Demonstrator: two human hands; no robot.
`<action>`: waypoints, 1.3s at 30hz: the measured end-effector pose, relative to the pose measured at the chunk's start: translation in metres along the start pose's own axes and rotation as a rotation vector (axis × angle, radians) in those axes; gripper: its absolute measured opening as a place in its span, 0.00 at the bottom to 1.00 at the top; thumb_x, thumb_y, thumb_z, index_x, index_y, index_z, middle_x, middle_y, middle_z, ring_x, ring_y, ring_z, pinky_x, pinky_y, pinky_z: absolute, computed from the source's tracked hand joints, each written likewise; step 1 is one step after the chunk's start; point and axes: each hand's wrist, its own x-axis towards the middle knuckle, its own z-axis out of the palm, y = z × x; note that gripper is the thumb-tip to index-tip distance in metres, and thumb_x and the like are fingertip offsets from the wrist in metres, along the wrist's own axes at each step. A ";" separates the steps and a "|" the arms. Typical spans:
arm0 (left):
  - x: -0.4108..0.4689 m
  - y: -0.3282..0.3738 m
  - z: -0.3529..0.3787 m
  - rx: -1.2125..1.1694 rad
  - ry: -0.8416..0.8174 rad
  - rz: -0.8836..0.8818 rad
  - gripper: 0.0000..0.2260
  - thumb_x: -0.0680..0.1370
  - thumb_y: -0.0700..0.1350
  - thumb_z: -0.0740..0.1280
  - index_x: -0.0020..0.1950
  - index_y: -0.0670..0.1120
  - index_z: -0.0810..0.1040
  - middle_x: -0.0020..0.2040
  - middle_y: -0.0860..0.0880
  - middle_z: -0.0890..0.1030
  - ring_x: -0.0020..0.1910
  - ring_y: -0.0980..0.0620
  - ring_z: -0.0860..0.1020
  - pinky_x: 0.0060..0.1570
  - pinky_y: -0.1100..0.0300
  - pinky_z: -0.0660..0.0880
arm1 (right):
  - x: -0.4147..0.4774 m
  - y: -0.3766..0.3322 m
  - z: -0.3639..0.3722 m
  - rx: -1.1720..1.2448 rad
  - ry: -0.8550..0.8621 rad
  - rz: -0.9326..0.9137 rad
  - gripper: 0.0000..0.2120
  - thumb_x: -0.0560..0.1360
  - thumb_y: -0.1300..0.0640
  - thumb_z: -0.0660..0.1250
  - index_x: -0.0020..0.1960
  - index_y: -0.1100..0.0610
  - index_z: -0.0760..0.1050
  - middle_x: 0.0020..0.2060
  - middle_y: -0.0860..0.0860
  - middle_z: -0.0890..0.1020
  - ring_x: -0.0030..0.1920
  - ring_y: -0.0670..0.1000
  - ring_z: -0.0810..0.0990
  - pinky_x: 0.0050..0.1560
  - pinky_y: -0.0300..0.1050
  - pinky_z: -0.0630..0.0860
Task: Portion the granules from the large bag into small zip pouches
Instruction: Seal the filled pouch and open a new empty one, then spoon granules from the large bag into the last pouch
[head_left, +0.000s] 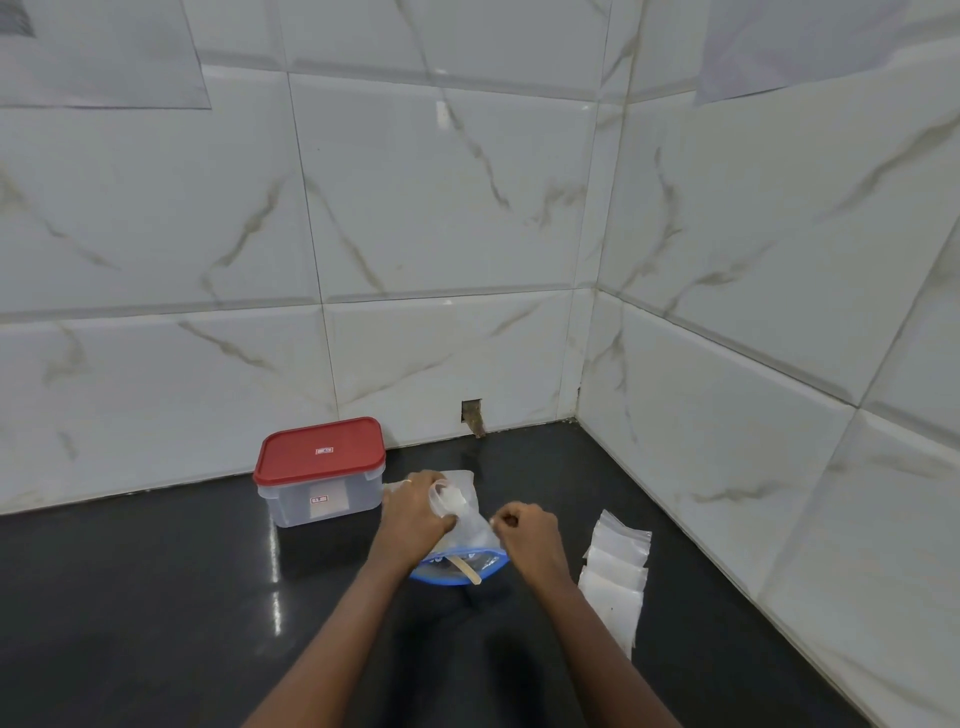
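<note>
Pinching one pouch (444, 498), one bag (470, 538): hands (415, 512) (525, 529)

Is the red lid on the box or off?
On. The red lid sits flat on the clear box and covers its whole top.

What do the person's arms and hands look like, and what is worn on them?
The left forearm and right forearm are bare, with no sleeve, watch or bracelet in view. The left hand and right hand wear no gloves. A thin pale ring seems to sit on one left finger.
</note>
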 end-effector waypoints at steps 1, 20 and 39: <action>0.001 -0.006 -0.001 0.033 0.026 -0.037 0.24 0.69 0.50 0.74 0.62 0.48 0.71 0.60 0.48 0.76 0.58 0.50 0.73 0.65 0.50 0.67 | -0.001 0.006 0.006 -0.077 -0.061 0.061 0.11 0.78 0.56 0.64 0.56 0.60 0.79 0.51 0.55 0.82 0.47 0.47 0.80 0.50 0.36 0.76; 0.006 -0.013 -0.030 -0.155 0.148 -0.138 0.15 0.70 0.45 0.71 0.56 0.49 0.76 0.50 0.49 0.81 0.49 0.47 0.78 0.51 0.54 0.75 | -0.012 -0.033 0.046 -0.495 0.122 -0.126 0.15 0.79 0.63 0.58 0.64 0.62 0.73 0.59 0.57 0.77 0.59 0.55 0.76 0.56 0.46 0.74; 0.004 0.002 -0.034 -0.308 0.245 -0.132 0.12 0.72 0.38 0.69 0.51 0.51 0.75 0.44 0.55 0.78 0.44 0.56 0.76 0.36 0.78 0.68 | 0.010 -0.070 0.053 0.258 -0.147 0.177 0.16 0.82 0.59 0.52 0.63 0.65 0.72 0.55 0.59 0.78 0.61 0.58 0.76 0.48 0.41 0.70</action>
